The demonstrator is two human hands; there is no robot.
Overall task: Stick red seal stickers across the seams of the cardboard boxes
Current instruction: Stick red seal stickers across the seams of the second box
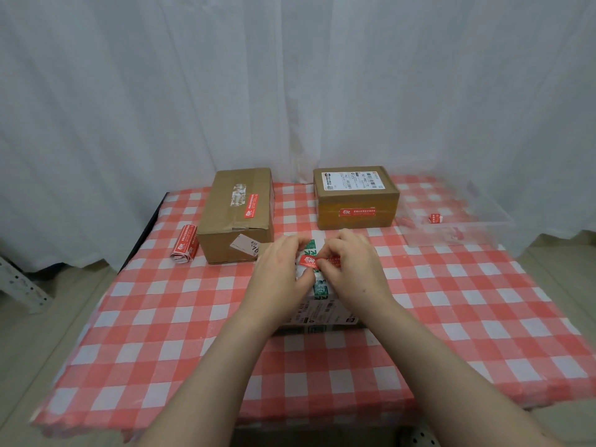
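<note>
L hand (280,269) & R hand (354,269) side by side, fingers curled, pinching a red seal sticker (308,262) btwn them, over green-taped box (317,306) beneath. Beyond L hand: brown box (237,214), sticker roll (185,248) further L. Beyond R hand: labelled box (354,198).

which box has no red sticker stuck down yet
The nearest box, with green-printed tape: the left hand and right hand hold its red sticker over it. The left brown box and right brown box behind each carry one.
</note>
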